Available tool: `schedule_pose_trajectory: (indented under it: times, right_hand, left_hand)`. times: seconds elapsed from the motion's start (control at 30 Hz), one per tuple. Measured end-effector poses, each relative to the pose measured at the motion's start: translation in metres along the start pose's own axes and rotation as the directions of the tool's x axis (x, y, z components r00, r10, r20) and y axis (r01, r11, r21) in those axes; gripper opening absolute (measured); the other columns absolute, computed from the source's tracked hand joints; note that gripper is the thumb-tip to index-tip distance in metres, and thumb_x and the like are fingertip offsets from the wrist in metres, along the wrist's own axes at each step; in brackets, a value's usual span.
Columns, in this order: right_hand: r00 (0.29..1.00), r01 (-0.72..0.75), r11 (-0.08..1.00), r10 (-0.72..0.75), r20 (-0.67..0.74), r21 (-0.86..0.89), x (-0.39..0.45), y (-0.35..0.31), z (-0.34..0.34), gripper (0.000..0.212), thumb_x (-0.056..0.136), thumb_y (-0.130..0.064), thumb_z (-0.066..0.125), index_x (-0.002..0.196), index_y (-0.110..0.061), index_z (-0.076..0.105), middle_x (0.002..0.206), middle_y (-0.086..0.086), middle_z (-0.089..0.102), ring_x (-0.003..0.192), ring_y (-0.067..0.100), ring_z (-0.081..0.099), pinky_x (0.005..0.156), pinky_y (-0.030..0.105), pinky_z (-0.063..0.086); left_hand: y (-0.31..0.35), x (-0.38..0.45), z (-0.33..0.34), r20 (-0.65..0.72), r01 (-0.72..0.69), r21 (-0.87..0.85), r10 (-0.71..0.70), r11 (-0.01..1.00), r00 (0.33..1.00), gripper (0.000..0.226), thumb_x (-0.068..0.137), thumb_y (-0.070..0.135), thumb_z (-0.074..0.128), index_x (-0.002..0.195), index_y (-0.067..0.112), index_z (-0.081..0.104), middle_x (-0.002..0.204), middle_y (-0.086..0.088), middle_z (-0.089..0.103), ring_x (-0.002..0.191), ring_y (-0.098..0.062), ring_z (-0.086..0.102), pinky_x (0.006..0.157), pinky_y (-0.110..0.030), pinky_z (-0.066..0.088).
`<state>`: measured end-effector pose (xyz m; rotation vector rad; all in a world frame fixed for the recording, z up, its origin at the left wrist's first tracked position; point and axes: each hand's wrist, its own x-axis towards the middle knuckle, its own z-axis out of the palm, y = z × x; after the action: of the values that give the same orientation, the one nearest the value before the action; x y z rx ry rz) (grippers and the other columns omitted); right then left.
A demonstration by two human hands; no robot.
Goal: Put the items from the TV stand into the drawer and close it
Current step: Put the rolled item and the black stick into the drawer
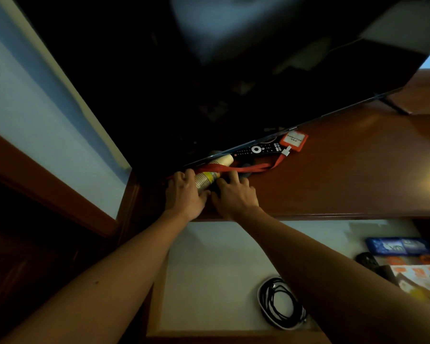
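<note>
Head view: left hand (184,192) grips ribbed silver can (204,182), yellow-labelled, on glossy brown TV stand (345,170); right hand (233,196) curls over dark item, grip unclear. Drawer (216,269) open below, dim room.

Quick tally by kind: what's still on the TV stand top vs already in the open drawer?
On the TV stand:
Remote control: 1
Orange badge holder on red lanyard: 1
Ribbed metallic can, under the left hand: 1
Cream tube: 1
Dark item under the right hand, unclear: 1

In the drawer:
Coiled black cable: 1
Blue box: 1
Printed leaflets: count unclear

Total countable: 7
</note>
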<state>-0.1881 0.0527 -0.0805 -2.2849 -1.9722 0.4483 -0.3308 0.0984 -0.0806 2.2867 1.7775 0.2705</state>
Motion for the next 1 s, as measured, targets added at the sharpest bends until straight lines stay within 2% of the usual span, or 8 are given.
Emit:
schedule_pose_trajectory:
  times: [0.23, 0.37, 0.53, 0.63, 0.7, 0.77, 0.87, 1.0]
  right_hand:
    - [0.995, -0.103, 0.995, 0.103, -0.009, 0.013, -0.001, -0.006, -0.004, 0.057, 0.093, -0.045, 0.059, 0.141, -0.022, 0.039, 0.14, 0.015, 0.033, 0.119, 0.043, 0.046, 0.087, 0.049, 0.048]
    - [0.973, -0.224, 0.974, 0.221, 0.067, 0.042, -0.001, -0.003, -0.011, 0.076, 0.082, -0.041, 0.075, 0.139, -0.017, 0.031, 0.136, 0.016, 0.031, 0.118, 0.042, 0.045, 0.086, 0.047, 0.051]
    - [0.951, -0.288, 0.956, 0.28, 0.128, 0.05, -0.001, 0.014, -0.021, 0.091, 0.078, -0.041, 0.076, 0.147, -0.019, 0.022, 0.138, 0.021, 0.036, 0.124, 0.044, 0.04, 0.094, 0.053, 0.047]
    - [0.94, -0.315, 0.948, 0.303, 0.156, 0.054, -0.002, 0.02, -0.025, 0.091, 0.079, -0.044, 0.068, 0.152, -0.024, 0.016, 0.137, 0.022, 0.044, 0.125, 0.044, 0.043, 0.094, 0.053, 0.045]
    - [0.936, -0.309, 0.95, 0.295, 0.19, 0.048, -0.003, 0.024, -0.027, 0.088, 0.083, -0.046, 0.06, 0.154, -0.024, 0.013, 0.136, 0.024, 0.045, 0.123, 0.045, 0.045, 0.094, 0.052, 0.047]
    - [0.935, -0.297, 0.954, 0.281, 0.215, 0.048, -0.006, 0.026, -0.028, 0.086, 0.088, -0.049, 0.055, 0.156, -0.02, 0.011, 0.137, 0.025, 0.043, 0.123, 0.045, 0.047, 0.096, 0.05, 0.047]
    - [0.932, -0.299, 0.951, 0.273, 0.24, 0.079, -0.013, 0.026, -0.028, 0.089, 0.092, -0.05, 0.051, 0.159, -0.018, 0.003, 0.141, 0.026, 0.039, 0.124, 0.044, 0.048, 0.098, 0.048, 0.048]
    - [0.93, -0.308, 0.937, 0.26, 0.261, 0.166, -0.022, 0.025, -0.03, 0.094, 0.091, -0.05, 0.057, 0.159, -0.014, 0.003, 0.143, 0.026, 0.04, 0.127, 0.042, 0.049, 0.101, 0.047, 0.049]
  left_hand:
    - [0.007, 0.004, -0.005, 0.063, 0.041, -0.135, -0.032, 0.99, 0.997, 0.063, 0.081, 0.04, 0.071, 0.126, 0.014, 0.036, 0.125, -0.017, 0.052, 0.112, -0.038, 0.053, 0.086, -0.048, 0.051]
    - [0.01, 0.001, -0.014, 0.121, 0.136, -0.261, -0.107, 0.956, 0.987, 0.058, 0.085, 0.05, 0.062, 0.128, 0.021, 0.037, 0.114, -0.007, 0.046, 0.093, -0.028, 0.057, 0.068, -0.036, 0.049]
    - [0.019, -0.001, -0.026, 0.403, 0.429, -0.615, -0.204, 0.661, 0.892, 0.044, 0.093, 0.05, 0.046, 0.118, 0.015, 0.045, 0.101, -0.016, 0.065, 0.074, -0.027, 0.071, 0.05, -0.029, 0.055]
    - [0.022, -0.007, -0.032, 0.624, 0.606, -0.662, -0.123, 0.441, 0.772, 0.038, 0.097, 0.039, 0.04, 0.119, 0.009, 0.05, 0.095, -0.022, 0.067, 0.075, -0.033, 0.07, 0.062, -0.038, 0.059]
    - [0.02, -0.01, -0.031, 0.711, 0.676, -0.631, -0.065, 0.38, 0.701, 0.038, 0.095, 0.036, 0.038, 0.115, 0.009, 0.054, 0.096, -0.021, 0.067, 0.079, -0.033, 0.069, 0.072, -0.041, 0.057]
    - [0.02, -0.012, -0.028, 0.714, 0.675, -0.611, -0.08, 0.413, 0.696, 0.039, 0.092, 0.038, 0.04, 0.114, 0.011, 0.057, 0.097, -0.019, 0.069, 0.081, -0.029, 0.068, 0.072, -0.035, 0.051]
    - [0.027, -0.015, -0.022, 0.626, 0.591, -0.633, -0.12, 0.499, 0.771, 0.035, 0.095, 0.035, 0.044, 0.121, 0.013, 0.056, 0.096, -0.014, 0.068, 0.078, -0.023, 0.064, 0.062, -0.028, 0.048]
    - [0.033, -0.02, -0.008, 0.592, 0.53, -0.617, -0.1, 0.582, 0.8, 0.03, 0.096, 0.035, 0.053, 0.123, 0.027, 0.044, 0.112, -0.01, 0.064, 0.09, -0.023, 0.065, 0.067, -0.032, 0.053]
